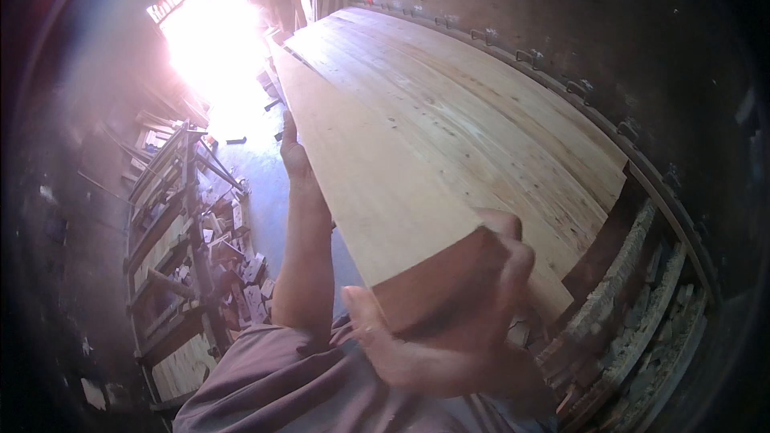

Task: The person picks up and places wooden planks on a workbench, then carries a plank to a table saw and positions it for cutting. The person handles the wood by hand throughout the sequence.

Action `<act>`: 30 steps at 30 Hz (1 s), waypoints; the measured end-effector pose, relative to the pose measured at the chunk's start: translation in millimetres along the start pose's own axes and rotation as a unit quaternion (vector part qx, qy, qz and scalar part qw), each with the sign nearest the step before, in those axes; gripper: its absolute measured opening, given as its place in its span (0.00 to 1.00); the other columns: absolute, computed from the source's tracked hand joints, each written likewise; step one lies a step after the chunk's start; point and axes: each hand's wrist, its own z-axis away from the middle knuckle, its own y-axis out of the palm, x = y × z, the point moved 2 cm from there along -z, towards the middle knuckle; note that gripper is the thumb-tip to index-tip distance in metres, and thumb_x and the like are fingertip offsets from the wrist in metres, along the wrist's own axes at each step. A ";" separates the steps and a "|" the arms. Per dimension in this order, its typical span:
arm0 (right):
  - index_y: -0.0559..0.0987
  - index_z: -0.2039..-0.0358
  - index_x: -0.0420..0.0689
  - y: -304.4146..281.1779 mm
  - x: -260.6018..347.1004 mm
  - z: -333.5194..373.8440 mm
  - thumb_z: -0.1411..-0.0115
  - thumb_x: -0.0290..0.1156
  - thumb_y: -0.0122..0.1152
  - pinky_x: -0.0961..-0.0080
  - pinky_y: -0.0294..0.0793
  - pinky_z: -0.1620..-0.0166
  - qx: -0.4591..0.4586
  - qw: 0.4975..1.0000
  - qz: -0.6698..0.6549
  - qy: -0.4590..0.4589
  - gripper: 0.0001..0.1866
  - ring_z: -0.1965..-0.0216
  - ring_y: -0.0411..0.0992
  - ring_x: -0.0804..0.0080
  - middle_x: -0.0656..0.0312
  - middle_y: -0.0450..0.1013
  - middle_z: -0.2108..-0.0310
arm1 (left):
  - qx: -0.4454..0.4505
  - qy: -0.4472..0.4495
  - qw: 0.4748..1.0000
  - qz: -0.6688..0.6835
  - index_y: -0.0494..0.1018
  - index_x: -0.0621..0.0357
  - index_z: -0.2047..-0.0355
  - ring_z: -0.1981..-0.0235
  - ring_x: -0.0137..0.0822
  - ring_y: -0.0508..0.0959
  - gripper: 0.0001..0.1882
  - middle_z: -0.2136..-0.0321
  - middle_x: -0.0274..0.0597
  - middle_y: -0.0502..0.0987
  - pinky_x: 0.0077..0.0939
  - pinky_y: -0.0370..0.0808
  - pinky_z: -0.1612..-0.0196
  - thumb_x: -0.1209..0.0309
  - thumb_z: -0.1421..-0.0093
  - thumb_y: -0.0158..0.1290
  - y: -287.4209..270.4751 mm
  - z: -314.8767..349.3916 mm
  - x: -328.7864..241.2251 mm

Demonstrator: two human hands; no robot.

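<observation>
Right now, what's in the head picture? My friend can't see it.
A person's right hand grips the near end of a long wooden plank, the left hand at its left edge. To its right is a wide wooden panel; a rack stands left.

Long, thick, pale-yellow wooden plank (369, 168); straight-edged, broad upper face smooth and plain, lightly grained; near end cut square, its end face brown in shadow; runs from lower middle away to upper left, narrowing with distance; lies alongside the left edge of a wide, knotty, pale wooden panel (473, 128), near end overlapping it in view; dark gap between them at the far end; contact elsewhere unclear.
</observation>
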 end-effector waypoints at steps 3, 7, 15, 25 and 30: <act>0.50 0.45 0.33 -0.3 5.5 -2.2 0.58 0.25 0.80 0.60 0.73 0.46 0.019 0.999 -0.024 0.024 0.50 0.46 0.68 0.56 0.42 0.58 0.48 | 0.000 0.005 1.000 -0.002 0.60 0.59 0.33 0.41 0.54 0.72 0.36 0.38 0.57 0.68 0.50 0.70 0.37 0.44 0.29 0.40 3.3 3.3 -0.1; 0.57 0.46 0.28 9.6 5.1 -3.2 0.61 0.28 0.81 0.55 0.65 0.54 -0.036 0.997 -0.069 -0.018 0.48 0.53 0.63 0.56 0.39 0.59 0.54 | -0.003 0.010 1.000 -0.007 0.60 0.59 0.33 0.41 0.55 0.72 0.36 0.39 0.57 0.68 0.50 0.70 0.38 0.44 0.29 0.40 4.0 10.4 -0.4; 0.54 0.43 0.32 24.4 3.1 0.9 0.61 0.24 0.80 0.55 0.62 0.62 -0.091 0.993 -0.028 -0.066 0.50 0.59 0.64 0.57 0.41 0.59 0.57 | -0.008 0.016 1.000 -0.009 0.60 0.60 0.33 0.42 0.55 0.72 0.36 0.39 0.57 0.69 0.50 0.70 0.38 0.44 0.29 0.40 1.7 12.4 -9.5; 0.50 0.38 0.33 35.4 5.2 10.9 0.54 0.19 0.74 0.60 0.74 0.46 -0.111 0.990 -0.089 0.022 0.49 0.45 0.69 0.55 0.44 0.60 0.46 | -0.025 0.006 1.000 -0.003 0.61 0.60 0.34 0.42 0.55 0.73 0.35 0.39 0.57 0.69 0.49 0.71 0.38 0.44 0.29 0.41 -1.4 15.7 -18.0; 0.51 0.38 0.33 32.7 20.0 12.6 0.54 0.21 0.74 0.59 0.74 0.45 -0.105 0.993 -0.054 0.024 0.48 0.45 0.69 0.55 0.44 0.61 0.46 | -0.093 0.018 0.995 -0.017 0.60 0.61 0.34 0.43 0.54 0.73 0.36 0.41 0.57 0.70 0.48 0.73 0.40 0.44 0.29 0.41 37.7 20.3 -7.1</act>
